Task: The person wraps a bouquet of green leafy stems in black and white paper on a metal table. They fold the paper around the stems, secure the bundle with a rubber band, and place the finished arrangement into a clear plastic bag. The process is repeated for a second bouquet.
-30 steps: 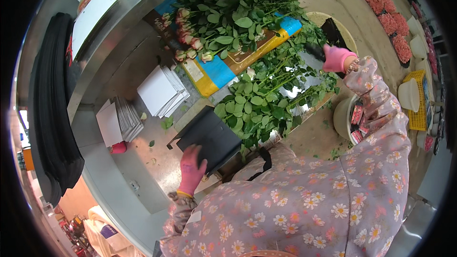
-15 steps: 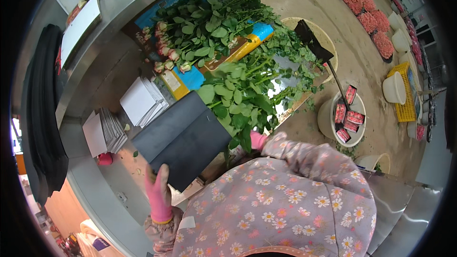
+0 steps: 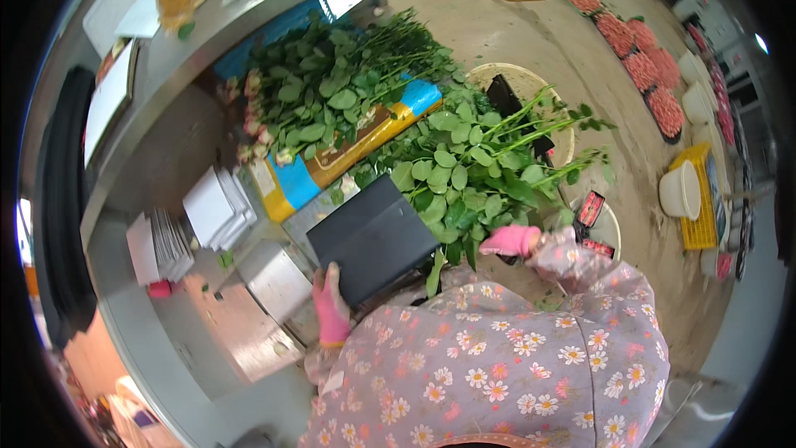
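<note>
My left hand grips the lower edge of a black flat sheet; my right hand closes around leafy rose stems. White paper stacks sit leftward, and a blue-and-yellow box lies under another rose bunch.

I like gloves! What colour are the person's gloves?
Pink, on both the left hand and the right hand, seen in the head view.

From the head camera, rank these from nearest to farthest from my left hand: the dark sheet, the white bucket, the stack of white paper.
1. Dark sheet, touching the left hand.
2. Stack of white paper, to its left.
3. White bucket, far right on the floor.
</note>
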Available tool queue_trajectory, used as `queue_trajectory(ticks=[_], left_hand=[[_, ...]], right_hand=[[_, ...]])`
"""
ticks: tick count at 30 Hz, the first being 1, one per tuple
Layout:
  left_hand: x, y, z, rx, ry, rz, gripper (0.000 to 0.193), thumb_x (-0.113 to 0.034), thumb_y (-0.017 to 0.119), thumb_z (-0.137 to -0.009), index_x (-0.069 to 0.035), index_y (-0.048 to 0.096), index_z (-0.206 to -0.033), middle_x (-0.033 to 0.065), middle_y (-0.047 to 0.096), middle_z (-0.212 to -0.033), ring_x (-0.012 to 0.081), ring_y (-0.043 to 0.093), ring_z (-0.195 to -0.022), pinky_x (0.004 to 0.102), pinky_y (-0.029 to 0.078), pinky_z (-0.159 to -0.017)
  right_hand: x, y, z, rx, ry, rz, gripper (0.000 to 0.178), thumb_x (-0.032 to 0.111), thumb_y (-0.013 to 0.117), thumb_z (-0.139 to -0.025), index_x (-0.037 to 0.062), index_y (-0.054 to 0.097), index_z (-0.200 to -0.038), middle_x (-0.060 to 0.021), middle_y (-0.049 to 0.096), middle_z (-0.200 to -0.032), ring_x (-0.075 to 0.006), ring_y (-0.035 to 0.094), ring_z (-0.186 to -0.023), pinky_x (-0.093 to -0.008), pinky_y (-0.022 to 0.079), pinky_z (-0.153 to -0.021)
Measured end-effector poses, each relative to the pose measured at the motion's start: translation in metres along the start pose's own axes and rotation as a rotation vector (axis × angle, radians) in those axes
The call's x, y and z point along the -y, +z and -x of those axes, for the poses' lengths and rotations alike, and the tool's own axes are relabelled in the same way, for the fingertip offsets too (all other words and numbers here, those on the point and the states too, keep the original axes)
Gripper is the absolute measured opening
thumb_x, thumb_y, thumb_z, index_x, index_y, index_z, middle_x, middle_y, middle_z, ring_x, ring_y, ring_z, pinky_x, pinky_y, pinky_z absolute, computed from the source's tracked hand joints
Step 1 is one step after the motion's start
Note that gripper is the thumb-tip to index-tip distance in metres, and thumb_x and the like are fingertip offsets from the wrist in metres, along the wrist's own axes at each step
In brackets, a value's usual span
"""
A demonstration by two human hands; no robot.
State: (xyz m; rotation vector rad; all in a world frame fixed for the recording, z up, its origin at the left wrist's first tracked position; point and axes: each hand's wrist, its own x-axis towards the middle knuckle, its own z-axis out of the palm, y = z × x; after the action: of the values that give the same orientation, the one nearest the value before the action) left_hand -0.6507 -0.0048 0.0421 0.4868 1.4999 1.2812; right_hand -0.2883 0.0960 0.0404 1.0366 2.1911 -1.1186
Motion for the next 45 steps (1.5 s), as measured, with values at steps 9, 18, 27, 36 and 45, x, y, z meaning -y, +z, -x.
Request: queue_trajectory(ticks=[9,18,27,36,45], left_hand=[[0.046,0.018,-0.037,-0.218,0.612,-1.165,0.053,-0.022,0.063,-0.076,-0.004,0.048,-0.123,0.0195,0.054,-0.118,0.0366,0.053,-0.106,0.0421,0.041,-0.093],[0.002,0.06,-0.164,0.851,-0.08,-1.006,0.06,-0.057,0.058,-0.081,-0.004,0.056,-0.111,0.0132,0.061,-0.103,0.0263,0.055,-0.099,0.0342,0.042,-0.087],[0.008,0.047,-0.13,0.868,-0.094,-0.711,0.043,-0.038,0.062,-0.086,-0.004,0.053,-0.11,0.0078,0.056,-0.103,0.0173,0.051,-0.096,0.0293,0.04,-0.086],[0.023,0.051,-0.115,0.649,0.032,-0.495,0.034,-0.029,0.066,-0.084,-0.003,0.055,-0.104,0.0069,0.057,-0.095,0.0154,0.052,-0.093,0.0303,0.042,-0.083],[0.017,0.058,-0.108,0.566,0.019,-0.692,0.032,-0.025,0.068,-0.079,-0.003,0.057,-0.099,0.0095,0.061,-0.085,0.0199,0.058,-0.079,0.0335,0.047,-0.072]], right_hand=[[0.012,-0.127,-0.012,0.182,0.053,-0.456,0.055,0.027,0.066,-0.07,0.001,0.047,-0.114,-0.0141,0.06,-0.086,-0.0267,0.059,-0.077,-0.0368,0.048,-0.069],[0.052,-0.092,-0.197,0.097,0.071,1.22,0.06,0.028,0.07,-0.074,0.0089,0.048,-0.127,-0.012,0.053,-0.126,-0.0296,0.055,-0.113,-0.0503,0.044,-0.086],[0.047,-0.136,-0.144,0.222,-0.076,0.942,0.073,0.034,0.07,-0.068,0.0038,0.042,-0.129,-0.0151,0.053,-0.118,-0.0316,0.055,-0.106,-0.0462,0.043,-0.085],[0.041,-0.178,-0.167,0.036,-0.529,0.91,0.067,0.022,0.065,-0.064,0.0071,0.045,-0.126,-0.0138,0.054,-0.103,-0.0311,0.055,-0.094,-0.0401,0.042,-0.082],[0.078,-0.183,-0.16,0.158,-0.663,1.094,0.059,0.024,0.066,-0.061,0.0066,0.051,-0.116,-0.0108,0.055,-0.099,-0.0292,0.056,-0.093,-0.0378,0.043,-0.078]])
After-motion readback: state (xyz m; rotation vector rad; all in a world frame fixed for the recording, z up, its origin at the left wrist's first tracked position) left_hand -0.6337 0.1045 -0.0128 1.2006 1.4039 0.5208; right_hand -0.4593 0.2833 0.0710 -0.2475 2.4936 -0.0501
